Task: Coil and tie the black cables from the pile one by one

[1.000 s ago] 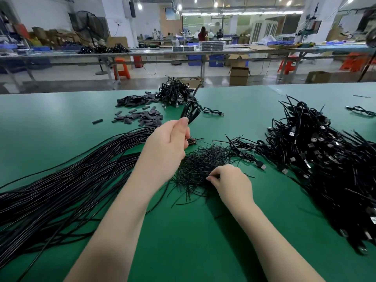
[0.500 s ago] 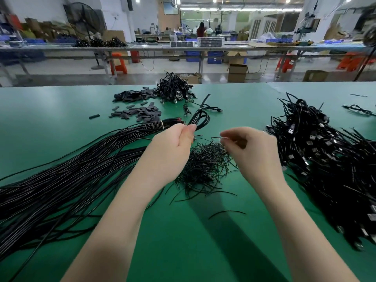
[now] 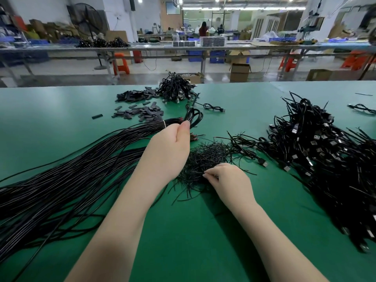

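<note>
Dropping from where it hung in the air half a second ago, the right hand (image 3: 227, 180) is now low on the heap of short ties (image 3: 205, 157), its fingers (image 3: 209, 175) curled narrow and pinching among the strands; which single tie they hold cannot be told. The left hand (image 3: 173, 147) has barely shifted: it is raised as before, thumb pressed against the forefinger, gripping a coiled cable (image 3: 194, 117) whose loops stand up just beyond the fingertips.

From the left hand's fingers, the long bundle of straight black cables (image 3: 71, 176) runs back and to the left across the green tabletop (image 3: 193, 241), passing under the wrist, its banded end lying just beside the thumb. The ties lie directly under and between both hands. To the right of the right hand's fingers, well apart, sits the big pile of cables with plugs (image 3: 317, 151). Beyond the left fingertips lie small black sleeves (image 3: 142, 113) and a smaller heap of finished coils (image 3: 175, 90).
</note>
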Available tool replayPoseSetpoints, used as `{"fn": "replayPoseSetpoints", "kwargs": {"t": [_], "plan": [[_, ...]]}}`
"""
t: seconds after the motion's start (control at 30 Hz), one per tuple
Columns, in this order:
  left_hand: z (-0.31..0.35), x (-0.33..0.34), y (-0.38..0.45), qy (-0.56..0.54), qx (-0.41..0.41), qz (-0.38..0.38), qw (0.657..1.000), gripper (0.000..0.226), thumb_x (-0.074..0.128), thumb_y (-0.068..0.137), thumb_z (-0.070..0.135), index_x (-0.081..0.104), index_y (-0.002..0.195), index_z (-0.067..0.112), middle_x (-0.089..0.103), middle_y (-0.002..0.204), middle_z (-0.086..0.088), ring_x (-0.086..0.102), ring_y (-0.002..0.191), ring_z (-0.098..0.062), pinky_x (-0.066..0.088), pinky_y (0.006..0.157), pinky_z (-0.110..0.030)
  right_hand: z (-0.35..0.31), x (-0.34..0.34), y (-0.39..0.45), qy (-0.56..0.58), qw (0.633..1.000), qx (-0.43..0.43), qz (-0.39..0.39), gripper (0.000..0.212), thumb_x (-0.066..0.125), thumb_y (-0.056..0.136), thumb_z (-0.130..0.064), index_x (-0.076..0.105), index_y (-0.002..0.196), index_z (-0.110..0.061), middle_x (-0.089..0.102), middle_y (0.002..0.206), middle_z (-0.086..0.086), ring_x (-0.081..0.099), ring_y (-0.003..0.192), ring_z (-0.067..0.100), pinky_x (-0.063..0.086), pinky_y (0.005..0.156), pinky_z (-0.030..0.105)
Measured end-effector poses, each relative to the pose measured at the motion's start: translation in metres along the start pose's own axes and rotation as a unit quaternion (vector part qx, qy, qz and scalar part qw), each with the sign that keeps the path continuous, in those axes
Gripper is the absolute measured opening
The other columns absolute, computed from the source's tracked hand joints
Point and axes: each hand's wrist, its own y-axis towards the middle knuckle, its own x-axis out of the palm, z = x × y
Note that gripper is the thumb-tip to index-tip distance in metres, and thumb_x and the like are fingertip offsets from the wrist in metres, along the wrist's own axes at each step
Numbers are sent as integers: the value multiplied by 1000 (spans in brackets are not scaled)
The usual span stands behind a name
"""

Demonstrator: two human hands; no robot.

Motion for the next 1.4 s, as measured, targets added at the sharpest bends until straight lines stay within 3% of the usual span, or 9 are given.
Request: {"fn": "replayPoseSetpoints", "kwargs": {"t": [0.13,0.3,0.4,0.53,0.7,0.83,0.97,1.1,1.4], "plan": [[-2,0,1,-16,-6,-4,1000,54,30,99,49,48,85,0,41,59,7,39,53,-11,35,57,-32,4,-2,0,-29,999,-24,8,22,57,94,-40,73,108,-36,68,105,-10,58,101,16,48,78,28],[1,0,2,-71,-45,-100,991,31,32,76,52,35,72,21,30,56,12,28,54,-11,30,64,-38,3,-2,-1,-34,998,-40,41,20,58,92,-42,73,103,-35,66,103,-12,57,97,16,46,77,28],[-1,0,0,-15,0,-107,994,36,31,92,47,36,74,16,35,59,12,31,52,-7,33,61,-33,1,1,-1,-19,999,-36,28,18,60,91,-43,73,102,-35,66,103,-12,55,100,16,46,77,28],[0,-4,-2,45,41,-46,997,47,24,102,49,49,85,13,48,67,5,43,56,-6,39,58,-32,1,0,-1,-21,997,-45,62,15,61,91,-39,72,94,-30,67,96,-10,56,93,18,46,74,30],[-5,-11,2,9,20,23,999,41,30,102,47,53,82,20,63,81,-11,57,68,-22,50,72,-39,3,-10,2,148,987,31,62,9,61,92,-33,66,86,-30,67,81,-14,61,80,9,50,67,29],[-7,-13,3,-15,5,34,999,39,36,100,49,58,76,28,66,84,-13,64,78,-26,52,78,-41,3,-25,6,320,941,70,82,7,66,91,-21,69,90,-27,68,78,-15,61,72,-4,44,65,9],[-6,-13,2,-10,4,14,1000,40,34,100,48,58,79,25,59,73,-8,57,66,-20,51,74,-41,2,-43,9,336,936,75,78,17,69,87,-17,74,101,-25,68,74,-16,59,63,-7,42,60,6],[-2,-9,0,30,18,-19,999,46,28,102,46,54,88,10,50,68,4,44,59,-11,40,61,-35,-9,-64,6,279,954,7,109,13,71,87,-14,77,95,-23,65,76,-16,55,65,-10,38,59,3],[5,6,-8,198,78,-66,975,36,28,103,43,41,82,16,50,70,1,53,67,-24,32,54,-36,-40,-108,-9,189,947,-196,174,19,72,77,1,68,75,-18,56,72,-23,50,74,-10,37,66,4]]}}
